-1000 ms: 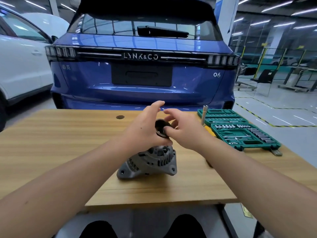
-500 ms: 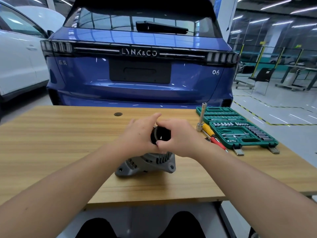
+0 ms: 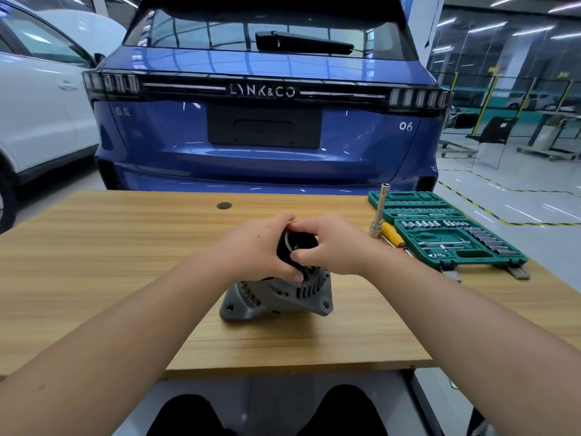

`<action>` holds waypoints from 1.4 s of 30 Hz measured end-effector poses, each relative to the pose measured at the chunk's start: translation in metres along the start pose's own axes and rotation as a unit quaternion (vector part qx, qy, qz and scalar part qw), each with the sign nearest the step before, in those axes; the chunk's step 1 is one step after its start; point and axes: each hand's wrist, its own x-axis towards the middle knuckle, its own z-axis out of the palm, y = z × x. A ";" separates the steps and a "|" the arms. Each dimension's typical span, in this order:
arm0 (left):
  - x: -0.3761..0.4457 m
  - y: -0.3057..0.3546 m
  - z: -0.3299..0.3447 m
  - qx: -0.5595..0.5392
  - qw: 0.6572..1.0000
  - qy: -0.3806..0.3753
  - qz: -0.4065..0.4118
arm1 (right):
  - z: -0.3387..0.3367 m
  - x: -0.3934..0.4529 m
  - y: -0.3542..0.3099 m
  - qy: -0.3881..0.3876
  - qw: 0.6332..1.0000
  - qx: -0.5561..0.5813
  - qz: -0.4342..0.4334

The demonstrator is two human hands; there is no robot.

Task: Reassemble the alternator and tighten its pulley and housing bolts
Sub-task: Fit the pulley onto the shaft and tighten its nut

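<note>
On the desk [image 3: 94,278], mid-front, sits the alternator [image 3: 276,297]: grey housing, mounting ears down, shaft end up. Nothing clamps it. It rests on its own lugs

Risks, biggest first:

- Housing slides or tips. Both hands are working on top, none bracing the body. Any sideways push while seating the part could walk it toward the near edge of the desk
- Pulley [image 3: 295,247] goes on cocked. It's the black round part at the top, clamped between both hands: left hand [image 3: 261,247] wraps its left side with the thumb low against the housing, right hand [image 3: 330,243] pinches the right rim. Can't tell if it's fully seated on the shaft, the hands hide the bore. If it's forced on while tilted, it will bind or mark the shaft
- Left thumb sits right where pulley meets housing, so it gets pinched if the pulley drops home suddenly
- Nut or washer: can't see one anywhere, may be hidden under the fingers. If it's loose, it could roll off the desk
- Tools are well apart to the right: socket set [image 3: 452,243] lies open, an extension bar [image 3: 379,212] stands upright just left of it, with a yellow screwdriver [image 3: 394,236] beside it. Reaching across one-handed for them leaves the pulley loose, and an elbow could knock the upright bar over

Judgement: pulley fitting in progress, no bolts tightened yet
</note>
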 end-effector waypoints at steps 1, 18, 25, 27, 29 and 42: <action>0.000 0.000 0.000 0.000 1.000 0.000 -0.001 | 0.000 0.002 -0.001 -0.006 1.000 -0.009 0.006; 0.002 0.012 0.013 0.039 0.996 0.079 -0.028 | 0.007 0.004 0.045 0.128 0.945 0.285 0.095; 0.001 0.010 0.018 0.036 0.995 0.079 -0.054 | -0.002 0.006 0.101 0.304 0.903 0.245 0.179; 0.001 0.008 0.020 0.053 0.993 0.090 -0.047 | -0.009 0.004 0.121 0.316 0.906 0.198 0.199; 0.002 0.007 0.021 0.061 0.993 0.094 -0.041 | -0.013 0.002 0.140 0.293 0.927 0.097 0.213; 0.004 0.004 0.027 0.052 0.991 0.115 -0.054 | 0.024 0.092 0.156 -0.070 0.918 -0.328 0.214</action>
